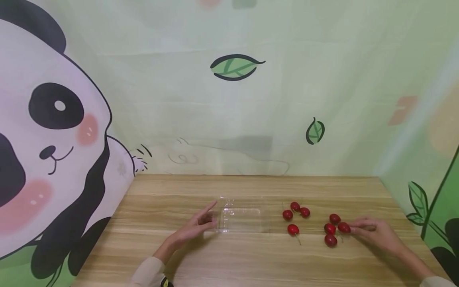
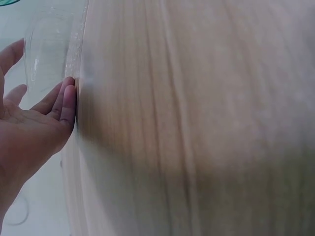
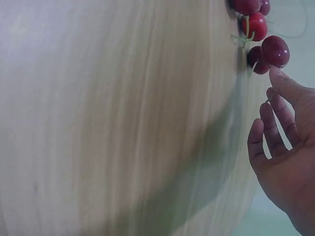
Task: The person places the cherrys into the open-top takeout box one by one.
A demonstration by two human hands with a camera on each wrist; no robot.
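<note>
Presently, the right hand (image 1: pixel 378 234) has its grip narrowed to a fingertip pinch on a cherry (image 1: pixel 344 227), held from its right side, probably because the other three cherries (image 1: pixel 330 240) of that group crowd its left. The left hand (image 1: pixel 193 229) holds nothing: its grip is spread, thumb apart from forefinger, at the left wall of the clear box (image 1: pixel 223 219), presumably to steady a light part. Whether the fingertips bear on that wall cannot be confirmed. A second group of four cherries (image 1: pixel 287 215) lies between the box and the first group, so low, straight travel leftward would be obstructed. Bare bench (image 1: pixel 251 259) shows in front of both groups; its rear edge meets a printed backdrop (image 1: pixel 179 99).
</note>
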